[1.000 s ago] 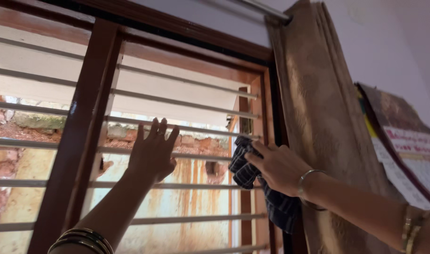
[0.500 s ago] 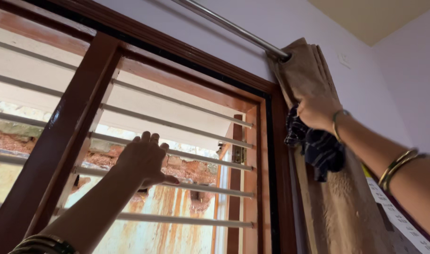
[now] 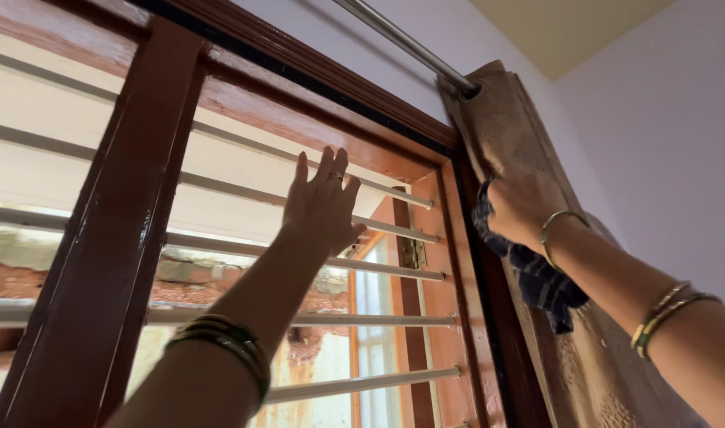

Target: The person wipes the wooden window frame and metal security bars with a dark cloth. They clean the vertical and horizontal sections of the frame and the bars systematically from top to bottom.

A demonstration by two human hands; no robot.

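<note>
The right hand [image 3: 519, 208] has its grip clenched around a dark checked cloth [image 3: 537, 273], pressing the bunched part against the brown curtain [image 3: 529, 143] high up near where the curtain hangs from the metal rod [image 3: 410, 43]. The loose end of the cloth dangles below the wrist, lying over the curtain just beside the dark wooden window frame [image 3: 473, 261]. A thin bangle circles the right wrist, and two more sit further along the forearm.

The left hand [image 3: 323, 204] has its grip released: fingers spread and pointing upward, palm turned toward the window. It lies flat against the pale horizontal window bars [image 3: 378, 273], with the heel of the hand over one bar and the fingertips reaching near the reddish-brown top of the frame. A ring shows on one finger, and a stack of dark green bangles [image 3: 223, 345] sits on the left forearm near the bottom of the view.

A thick wooden upright [image 3: 116, 238] divides the window on the left. Through the bars, a weathered reddish wall and an opened window shutter with a brass hinge [image 3: 412, 254] are visible. The pale room wall [image 3: 663, 158] rises to the right of the curtain.
</note>
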